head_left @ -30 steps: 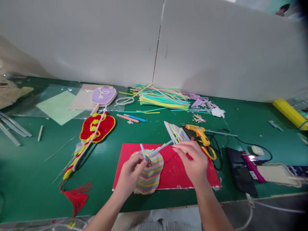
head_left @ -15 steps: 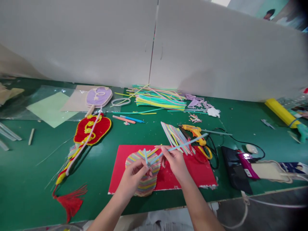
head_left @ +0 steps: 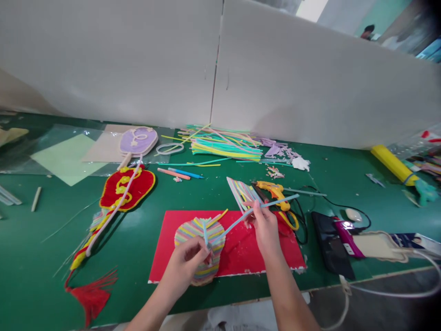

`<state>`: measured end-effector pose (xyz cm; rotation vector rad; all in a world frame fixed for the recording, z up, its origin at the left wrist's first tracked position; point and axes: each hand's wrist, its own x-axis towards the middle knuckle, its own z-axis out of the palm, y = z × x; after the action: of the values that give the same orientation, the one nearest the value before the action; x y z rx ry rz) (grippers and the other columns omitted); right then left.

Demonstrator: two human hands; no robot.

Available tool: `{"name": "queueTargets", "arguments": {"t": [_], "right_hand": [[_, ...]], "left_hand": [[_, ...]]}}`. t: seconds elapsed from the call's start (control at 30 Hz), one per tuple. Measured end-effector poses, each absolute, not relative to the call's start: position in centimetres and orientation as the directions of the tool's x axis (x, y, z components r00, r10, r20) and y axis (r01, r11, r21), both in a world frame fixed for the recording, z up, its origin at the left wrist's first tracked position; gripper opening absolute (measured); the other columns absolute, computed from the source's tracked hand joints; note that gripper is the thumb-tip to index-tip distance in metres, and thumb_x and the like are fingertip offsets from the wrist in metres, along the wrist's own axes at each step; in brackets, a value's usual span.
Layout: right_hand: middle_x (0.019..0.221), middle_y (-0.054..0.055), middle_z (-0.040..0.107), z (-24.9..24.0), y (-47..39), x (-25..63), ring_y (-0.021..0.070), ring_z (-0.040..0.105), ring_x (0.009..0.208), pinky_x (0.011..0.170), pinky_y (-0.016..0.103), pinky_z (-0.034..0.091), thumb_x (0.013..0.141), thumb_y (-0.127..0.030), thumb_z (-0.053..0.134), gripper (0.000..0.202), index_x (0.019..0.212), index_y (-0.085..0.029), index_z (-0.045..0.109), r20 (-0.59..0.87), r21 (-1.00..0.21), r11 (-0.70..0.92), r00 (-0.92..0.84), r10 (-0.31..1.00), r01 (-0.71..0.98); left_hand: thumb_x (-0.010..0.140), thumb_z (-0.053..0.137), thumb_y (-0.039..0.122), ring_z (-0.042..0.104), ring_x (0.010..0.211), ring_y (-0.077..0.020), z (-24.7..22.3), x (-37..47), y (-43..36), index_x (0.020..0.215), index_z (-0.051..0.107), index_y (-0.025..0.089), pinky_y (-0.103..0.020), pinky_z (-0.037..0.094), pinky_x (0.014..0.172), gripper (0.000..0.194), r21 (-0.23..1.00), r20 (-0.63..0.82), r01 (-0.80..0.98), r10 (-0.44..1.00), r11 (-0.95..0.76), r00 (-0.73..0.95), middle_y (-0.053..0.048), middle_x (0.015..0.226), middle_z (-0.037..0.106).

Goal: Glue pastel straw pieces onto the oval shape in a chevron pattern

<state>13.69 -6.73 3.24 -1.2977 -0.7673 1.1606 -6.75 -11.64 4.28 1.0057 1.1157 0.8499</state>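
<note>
A light-blue pipe cleaner (head_left: 237,222) stretches between my two hands. My left hand (head_left: 191,257) pinches its bent end, where a short piece sticks up above the fingers. Further along the long part, my right hand (head_left: 263,223) holds it between thumb and fingers, and the free end points out to the right. Beneath my left hand lies a rounded panel of striped pastel pipe cleaners (head_left: 186,230), partly covered by the fingers. It rests on a red board (head_left: 241,257). Behind my right hand is a slanted sheet of striped pipe cleaners (head_left: 237,191).
An orange glue gun (head_left: 274,188) and yellow-handled scissors (head_left: 292,220) lie right of the board. Loose pipe cleaners (head_left: 227,149) are heaped at the back. A red fan (head_left: 138,188) and a purple fan (head_left: 138,140) lie left; a power bank (head_left: 347,236) lies right.
My right hand has slid to the right along the pipe cleaner, away from my left hand. My left hand keeps its pinch. The whole view has shifted slightly.
</note>
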Motion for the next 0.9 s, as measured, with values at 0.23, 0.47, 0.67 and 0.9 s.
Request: {"name": "queueTargets", "arguments": {"t": [0.23, 0.47, 0.67, 0.9], "right_hand": [[0.055, 0.004, 0.066, 3.4, -6.5, 14.3, 0.0107, 0.052, 0.042, 0.041, 0.023, 0.038, 0.073, -0.056, 0.066, 0.043, 0.079, -0.014, 0.072, -0.183, -0.973, -0.112, 0.376, 0.908, -0.203], [0.05, 0.003, 0.065, 3.5, -5.7, 15.4, 0.0107, 0.053, 0.041, 0.04, 0.021, 0.038, 0.059, -0.055, 0.077, 0.044, 0.07, -0.013, 0.071, -0.301, -0.924, -0.163, 0.395, 0.868, -0.346], [0.077, 0.005, 0.073, 3.7, -6.1, 14.5, 0.0106, 0.063, 0.06, 0.047, 0.017, 0.047, 0.057, -0.052, 0.08, 0.045, 0.086, -0.018, 0.072, -0.373, -0.848, -0.196, 0.292, 0.881, -0.493], [0.081, 0.003, 0.07, 3.0, -8.7, 10.7, 0.0169, 0.066, 0.072, 0.053, 0.024, 0.055, 0.067, -0.045, 0.076, 0.039, 0.097, -0.02, 0.07, -0.313, -0.922, -0.259, 0.16, 0.936, -0.288]], "left_hand": [[0.074, 0.061, 0.036, 0.057, 0.056, -0.0139, 4.0, -6.9, -11.9, 0.056, 0.054, 0.018, -0.023, 0.045, 0.058, 0.026, 0.942, -0.313, -0.051, 0.924, 0.332, 0.22, 0.001, 0.054, 0.06], [0.078, 0.058, 0.035, 0.057, 0.06, -0.0142, 3.8, -6.6, -12.1, 0.06, 0.055, 0.018, -0.023, 0.045, 0.06, 0.025, 0.955, -0.283, -0.014, 0.921, 0.298, 0.268, 0.0, 0.059, 0.061], [0.078, 0.058, 0.036, 0.057, 0.059, -0.0139, 3.7, -7.2, -12.1, 0.059, 0.055, 0.018, -0.023, 0.045, 0.06, 0.026, 0.957, -0.28, -0.007, 0.935, 0.289, 0.217, 0.001, 0.058, 0.061], [0.076, 0.059, 0.038, 0.058, 0.06, -0.0148, 3.4, -8.8, -11.9, 0.062, 0.057, 0.017, -0.023, 0.044, 0.06, 0.026, 0.959, -0.284, 0.027, 0.943, 0.284, 0.173, 0.0, 0.059, 0.062]]}}
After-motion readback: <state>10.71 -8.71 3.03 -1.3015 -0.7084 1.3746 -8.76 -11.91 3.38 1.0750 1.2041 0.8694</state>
